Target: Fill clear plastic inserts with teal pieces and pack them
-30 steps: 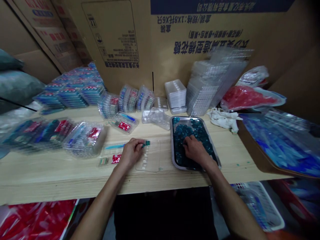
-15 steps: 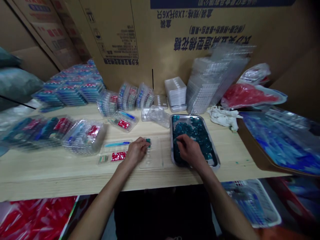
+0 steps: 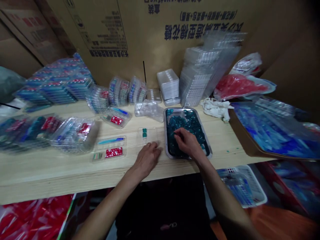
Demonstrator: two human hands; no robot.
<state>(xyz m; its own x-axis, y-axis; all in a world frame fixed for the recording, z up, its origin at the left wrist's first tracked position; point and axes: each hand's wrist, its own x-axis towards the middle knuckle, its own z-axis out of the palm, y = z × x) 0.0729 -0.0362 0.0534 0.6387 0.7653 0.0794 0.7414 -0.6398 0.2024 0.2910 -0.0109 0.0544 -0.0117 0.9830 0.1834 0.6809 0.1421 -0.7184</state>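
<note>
A clear plastic tray (image 3: pixel 150 134) lies in front of me with two small teal pieces (image 3: pixel 144 132) in its upper left part. My left hand (image 3: pixel 148 158) is at the tray's lower edge, its fingers curled together; whatever lies between the fingertips is hidden. To the right, a metal tray (image 3: pixel 210 155) holds many shiny teal pieces (image 3: pixel 195 126). Over its left half, my right hand (image 3: pixel 187 142) has thumb and fingers pinched together, low among those pieces. What the pinch holds is too small to make out.
At left lies a filled clear pack (image 3: pixel 110 148) with a blue pen and red packet. Stacks of filled packs (image 3: pixel 75 135) stand farther left. Behind are stacked clear trays (image 3: pixel 196 76) and white gloves (image 3: pixel 217 107). A carton of blue packets (image 3: pixel 275 130) sits at right.
My left hand has left the teal piece and drawn down to the clear tray's lower edge. Two teal pieces now show there. My right hand stays over the metal tray. The view has shifted.
</note>
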